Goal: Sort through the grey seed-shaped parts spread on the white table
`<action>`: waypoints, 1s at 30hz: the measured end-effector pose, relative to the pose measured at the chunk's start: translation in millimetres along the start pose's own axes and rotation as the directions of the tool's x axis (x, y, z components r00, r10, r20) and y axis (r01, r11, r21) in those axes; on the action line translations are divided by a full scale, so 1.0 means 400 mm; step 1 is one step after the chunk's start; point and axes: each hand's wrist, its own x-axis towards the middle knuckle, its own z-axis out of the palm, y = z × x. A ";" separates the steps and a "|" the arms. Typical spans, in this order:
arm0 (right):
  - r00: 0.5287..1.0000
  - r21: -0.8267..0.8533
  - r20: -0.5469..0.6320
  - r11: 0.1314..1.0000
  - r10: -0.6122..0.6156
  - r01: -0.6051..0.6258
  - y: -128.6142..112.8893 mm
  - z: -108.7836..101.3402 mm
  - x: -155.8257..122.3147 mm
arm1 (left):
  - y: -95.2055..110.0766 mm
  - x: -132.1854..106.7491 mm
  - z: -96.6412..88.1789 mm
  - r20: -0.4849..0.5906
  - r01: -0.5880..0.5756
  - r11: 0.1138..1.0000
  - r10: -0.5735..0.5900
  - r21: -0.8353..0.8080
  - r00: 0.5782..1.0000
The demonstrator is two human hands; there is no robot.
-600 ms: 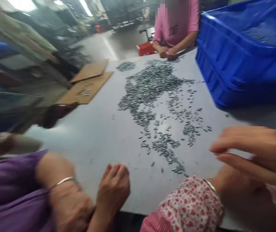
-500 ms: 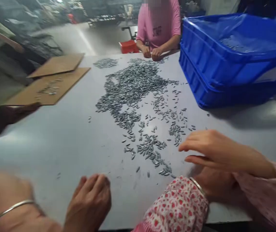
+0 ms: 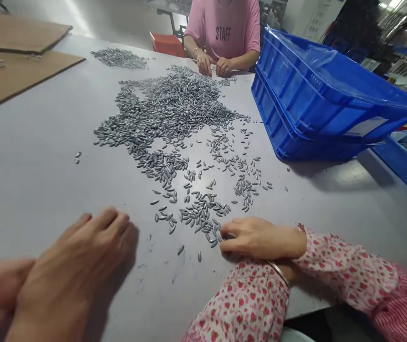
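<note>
Small grey metal pieces [image 3: 169, 111] lie spread over the grey table [image 3: 39, 166], thinning to a little cluster [image 3: 199, 216] near me. My right hand [image 3: 260, 237], in a floral sleeve, rests on the table at that cluster's near edge. Its fingers are drawn together, with the tips touching the closest pieces. What they pinch is too small to see. My left hand [image 3: 291, 273] lies beneath the right one. Only its wrist and a thin bangle [image 3: 277, 271] show, and its fingers are hidden.
A neighbour's hand [image 3: 78, 261] lies flat on the table at the near left. Across the table a person in a pink shirt [image 3: 223, 33] handles pieces. Stacked blue crates [image 3: 314, 109] stand at the right, cardboard sheets [image 3: 14, 66] at the far left, and a small separate heap [image 3: 118, 58] beyond.
My right hand has dropped from above the table to the near edge of the pieces, covering my left hand. The view has swung right and down. The neighbour's hand stays flat.
</note>
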 end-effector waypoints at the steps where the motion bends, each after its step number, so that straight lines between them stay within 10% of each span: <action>1: 0.999 0.006 -0.005 0.999 0.037 -0.037 0.022 -0.004 -0.001 | -0.018 0.046 -0.006 0.065 -0.035 0.992 0.028 0.117 0.998; 6: 0.951 0.022 -0.062 0.953 0.303 -0.302 0.107 -0.032 0.013 | -0.085 0.291 0.029 0.097 -0.337 0.887 0.324 0.316 0.941; 13: 0.985 -0.106 -0.161 0.991 0.067 -0.085 0.076 -0.034 0.133 | -0.195 0.430 0.170 -0.028 -0.614 0.783 0.619 0.102 0.785; 17: 0.997 0.049 -0.023 0.996 0.070 -0.069 0.104 -0.025 0.139 | -0.275 0.441 0.148 -0.107 -0.517 0.849 0.527 0.111 0.843; 20: 0.985 0.175 -0.061 0.973 0.163 -0.150 0.143 -0.025 0.093 | -0.265 0.456 0.091 -0.153 -0.137 0.965 0.174 0.225 0.973; 22: 0.937 0.251 -0.203 0.940 0.283 -0.230 0.167 -0.033 0.054 | -0.227 0.464 0.057 -0.182 0.014 0.944 0.050 0.331 0.982; 26: 0.748 0.448 -0.460 0.852 0.479 -0.271 0.209 -0.061 -0.002 | -0.155 0.475 0.039 -0.062 -0.147 0.913 0.184 0.380 0.981; 30: 0.705 0.407 -0.433 0.819 0.562 -0.403 0.227 -0.077 -0.025 | -0.147 0.492 0.066 0.013 -0.134 0.984 0.133 0.115 0.991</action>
